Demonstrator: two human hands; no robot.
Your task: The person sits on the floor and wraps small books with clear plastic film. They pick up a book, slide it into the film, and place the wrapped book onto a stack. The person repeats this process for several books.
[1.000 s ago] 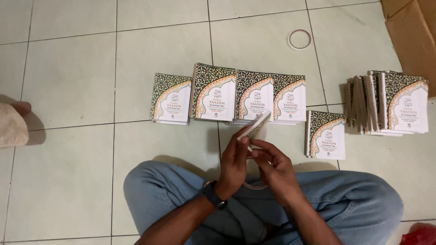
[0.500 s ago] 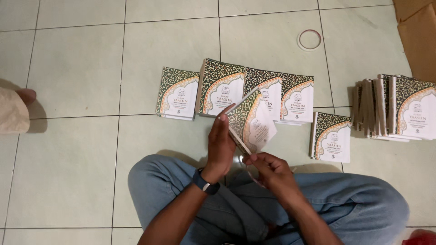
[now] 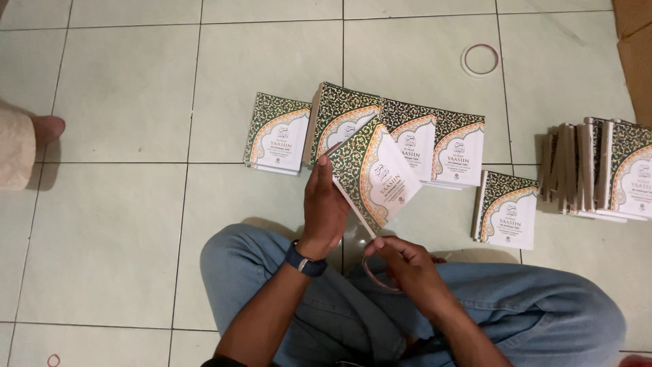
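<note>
In the head view, the left hand (image 3: 324,207) has its grip closed around a small booklet (image 3: 375,177) with a green patterned cover, held tilted above the person's lap. Just below the booklet, the right hand (image 3: 407,268) pinches a thin rubber band (image 3: 373,275). Beyond the booklet, a row of matching booklets (image 3: 407,139) lies on the tiled floor (image 3: 136,204).
</note>
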